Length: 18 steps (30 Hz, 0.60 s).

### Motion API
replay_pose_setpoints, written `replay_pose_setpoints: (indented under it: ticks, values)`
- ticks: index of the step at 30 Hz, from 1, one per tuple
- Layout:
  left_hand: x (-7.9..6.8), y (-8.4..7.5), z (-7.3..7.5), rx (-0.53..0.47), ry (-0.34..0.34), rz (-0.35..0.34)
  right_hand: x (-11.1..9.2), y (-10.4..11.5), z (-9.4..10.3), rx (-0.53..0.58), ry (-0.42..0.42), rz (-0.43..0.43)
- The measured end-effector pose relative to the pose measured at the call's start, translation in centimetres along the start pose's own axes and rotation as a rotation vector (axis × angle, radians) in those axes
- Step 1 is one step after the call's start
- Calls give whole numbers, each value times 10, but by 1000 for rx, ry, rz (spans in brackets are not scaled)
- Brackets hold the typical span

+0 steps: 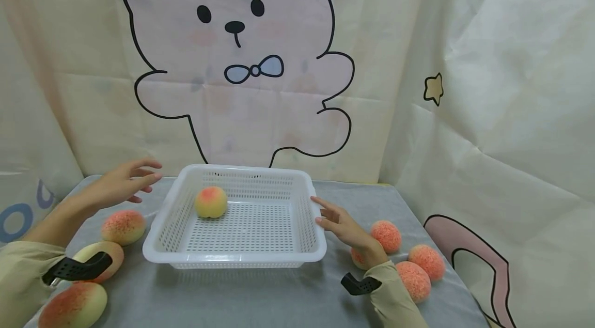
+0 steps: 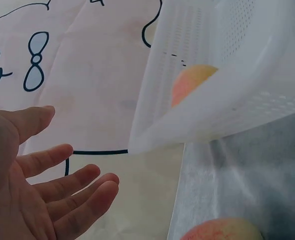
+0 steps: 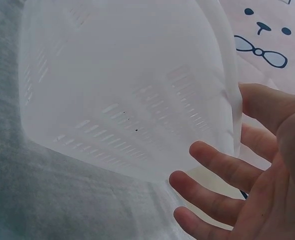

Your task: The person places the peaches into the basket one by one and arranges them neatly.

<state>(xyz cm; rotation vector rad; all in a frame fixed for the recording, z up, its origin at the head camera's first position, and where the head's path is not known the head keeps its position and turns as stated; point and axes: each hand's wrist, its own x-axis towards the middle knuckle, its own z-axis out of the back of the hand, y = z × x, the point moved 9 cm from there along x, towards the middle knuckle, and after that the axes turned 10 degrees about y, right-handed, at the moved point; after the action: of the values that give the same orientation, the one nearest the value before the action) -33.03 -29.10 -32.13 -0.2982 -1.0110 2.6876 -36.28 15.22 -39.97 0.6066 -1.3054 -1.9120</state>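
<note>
A white plastic basket (image 1: 241,261) with slotted walls stands on the grey cloth. Inside it, toward the left, sits one yellow peach (image 1: 211,202) with a red blush. My right hand (image 1: 341,223) touches the basket's right rim with its fingertips; in the right wrist view the thumb and forefinger lie at the rim, the other fingers spread loosely. To the left of the basket my left hand (image 1: 127,182) hovers in the air, fingers apart and nothing held. Below it lies a reddish-yellow peach (image 1: 123,227), partly showing in the left wrist view.
Two more oval red-and-yellow fruits lie by the left forearm: one (image 1: 113,256) partly behind a black wrist strap (image 1: 81,268), the other (image 1: 74,305) nearer. Several round, rough-skinned orange-pink fruits (image 1: 412,281) lie around the right forearm. A cartoon-printed curtain (image 1: 372,111) hangs behind the table.
</note>
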Motion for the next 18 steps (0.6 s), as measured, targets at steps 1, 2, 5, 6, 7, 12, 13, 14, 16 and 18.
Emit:
replay_pose_setpoints:
  ticks: [1, 2, 5, 6, 7, 12, 13, 14, 16, 18]
  values:
    - [-3, 1, 1, 3, 0, 0, 0, 0, 0, 3, 2, 2]
    - [-5, 3, 1, 5, 0, -2, 0, 0, 0, 5, 5, 4]
    - [-12, 9, 2, 4, -4, -14, 0, 0, 0, 17, 12, 6]
    - [-14, 12, 2, 1, -3, -19, 0, 0, 0, 23, 14, 8]
    - [-16, 14, 2, 0, 1, -24, 0, 0, 0, 27, 14, 9]
    - [-23, 29, 2, -24, 31, -25, -1, -1, 1, 35, 5, -6]
    - [-24, 32, 3, -30, 38, -19, -1, -2, 1, 32, 2, -13]
    - [-26, 36, 3, -36, 45, -9, -1, -3, 1, 26, -1, -21]
    - [-28, 44, 4, -53, 59, 13, -1, -5, 2, 12, -6, -34]
    - [-30, 51, 4, -58, 79, 27, -2, -8, 3, -5, -12, -49]
